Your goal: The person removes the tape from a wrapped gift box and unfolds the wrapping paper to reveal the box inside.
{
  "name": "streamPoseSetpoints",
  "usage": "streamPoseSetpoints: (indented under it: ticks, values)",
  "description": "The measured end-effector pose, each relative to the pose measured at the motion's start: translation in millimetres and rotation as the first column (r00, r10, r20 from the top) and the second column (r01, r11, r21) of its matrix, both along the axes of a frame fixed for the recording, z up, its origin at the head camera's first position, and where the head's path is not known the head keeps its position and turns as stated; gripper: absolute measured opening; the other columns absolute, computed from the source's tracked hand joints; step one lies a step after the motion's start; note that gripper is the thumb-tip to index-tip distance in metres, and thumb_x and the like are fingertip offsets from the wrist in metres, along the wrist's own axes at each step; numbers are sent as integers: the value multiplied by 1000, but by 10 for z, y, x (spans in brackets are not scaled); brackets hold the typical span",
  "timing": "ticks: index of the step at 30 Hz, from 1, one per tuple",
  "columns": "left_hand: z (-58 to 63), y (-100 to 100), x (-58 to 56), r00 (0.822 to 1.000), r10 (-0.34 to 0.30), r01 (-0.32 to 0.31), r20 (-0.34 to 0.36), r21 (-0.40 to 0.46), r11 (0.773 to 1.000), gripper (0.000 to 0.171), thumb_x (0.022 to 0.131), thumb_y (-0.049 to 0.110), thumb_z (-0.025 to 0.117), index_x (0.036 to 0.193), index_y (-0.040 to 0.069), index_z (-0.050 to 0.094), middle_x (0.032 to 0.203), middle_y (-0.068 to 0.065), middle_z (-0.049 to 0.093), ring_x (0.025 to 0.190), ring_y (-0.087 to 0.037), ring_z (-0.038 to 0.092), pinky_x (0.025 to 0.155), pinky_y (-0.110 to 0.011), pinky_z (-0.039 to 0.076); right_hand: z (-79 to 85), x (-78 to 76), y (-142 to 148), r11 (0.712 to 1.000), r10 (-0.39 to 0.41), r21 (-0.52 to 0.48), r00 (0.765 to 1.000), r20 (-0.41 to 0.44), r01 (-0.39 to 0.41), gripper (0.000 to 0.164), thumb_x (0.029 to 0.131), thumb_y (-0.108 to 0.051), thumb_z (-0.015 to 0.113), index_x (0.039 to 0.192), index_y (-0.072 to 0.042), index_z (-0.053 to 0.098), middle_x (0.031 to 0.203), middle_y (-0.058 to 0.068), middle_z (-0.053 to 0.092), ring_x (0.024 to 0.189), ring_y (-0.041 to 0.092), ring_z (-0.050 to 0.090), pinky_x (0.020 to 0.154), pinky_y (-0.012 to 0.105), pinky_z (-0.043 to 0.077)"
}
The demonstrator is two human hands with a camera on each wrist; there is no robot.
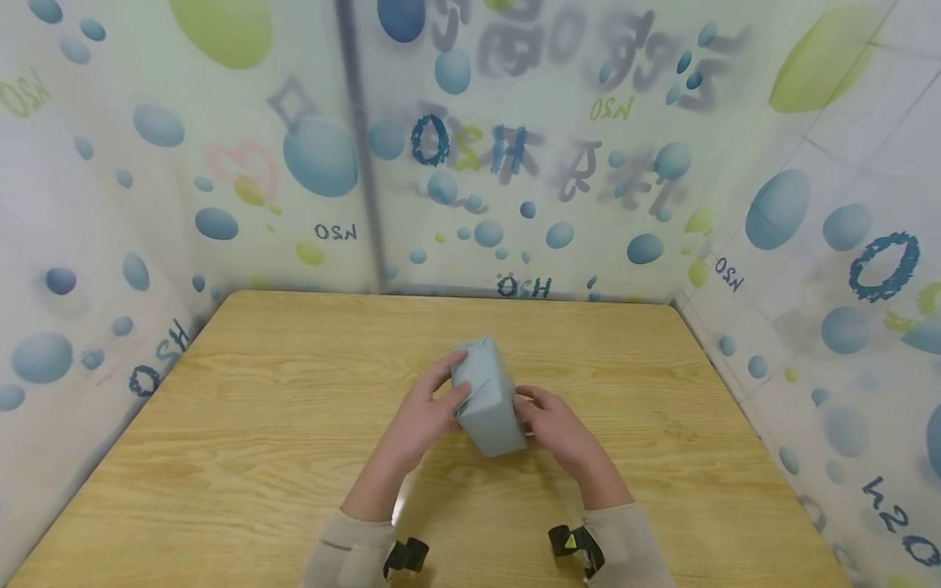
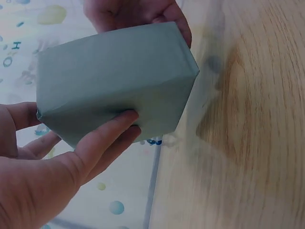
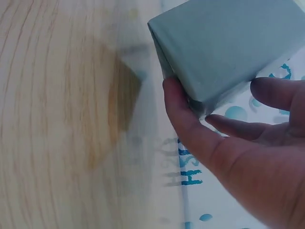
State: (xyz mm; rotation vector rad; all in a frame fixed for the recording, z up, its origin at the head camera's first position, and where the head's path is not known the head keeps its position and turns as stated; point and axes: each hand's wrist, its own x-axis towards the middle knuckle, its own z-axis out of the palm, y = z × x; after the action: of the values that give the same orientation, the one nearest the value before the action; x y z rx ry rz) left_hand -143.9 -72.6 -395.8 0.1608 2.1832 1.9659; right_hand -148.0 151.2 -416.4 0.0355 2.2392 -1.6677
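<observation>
A box wrapped in pale blue-grey paper is held tilted over the table between both hands, with overlapping paper folds on its upper left face. My left hand grips it from the left; in the left wrist view, the thumb lies along one face while other fingers reach the far edge of the box. From the right, my right hand holds the lower side. The right wrist view has the thumb against one end of the box and the fingertips at its lower edge.
The wooden table spreads around the hands, and a shadow of the box falls on it in both wrist views. White curtains with blue and green dots and lettering enclose the table's back and sides. Each sleeve carries a black wrist mount.
</observation>
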Motion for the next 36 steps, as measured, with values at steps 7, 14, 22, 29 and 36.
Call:
streamPoseSetpoints:
  ticks: [7,14,22,29,36]
  values:
    - [50,-48,19,998,29,-37,-59,-143,989,51,109,26,60,158,13,52,165,-17,46,132,-41,65,96,-49,62,9,9,12,996,-21,85,998,-53,25,59,112,-29,50,161,1,38,164,33,42,148,51,47,113,62,51]
    - [13,-59,-41,995,48,-71,-87,-282,957,63,106,37,65,158,5,50,163,-28,40,134,-48,60,93,-50,64,54,-5,24,981,-26,188,995,-98,45,57,111,-27,55,162,-7,41,160,25,48,138,43,57,105,52,56]
    - [-17,-74,-68,995,24,-55,-92,-347,936,69,106,39,67,157,-2,47,159,-31,47,124,-43,69,86,-45,66,127,6,14,966,-7,256,991,-136,42,58,110,-25,59,162,-6,42,159,24,50,127,39,65,98,49,60]
    - [-16,-97,-83,999,14,-29,-44,-353,935,69,106,38,66,159,-1,45,157,-22,56,122,-36,72,88,-44,65,178,17,-6,956,8,290,986,-165,40,57,109,-21,60,161,-4,44,160,23,50,125,38,67,97,49,60]
    - [-72,-110,-108,1000,17,-22,-17,-352,936,70,103,34,71,158,-3,45,156,-23,57,125,-37,70,91,-45,65,168,-3,-8,954,14,297,981,-193,45,57,106,-17,64,159,-6,46,155,23,53,120,36,68,94,47,61]
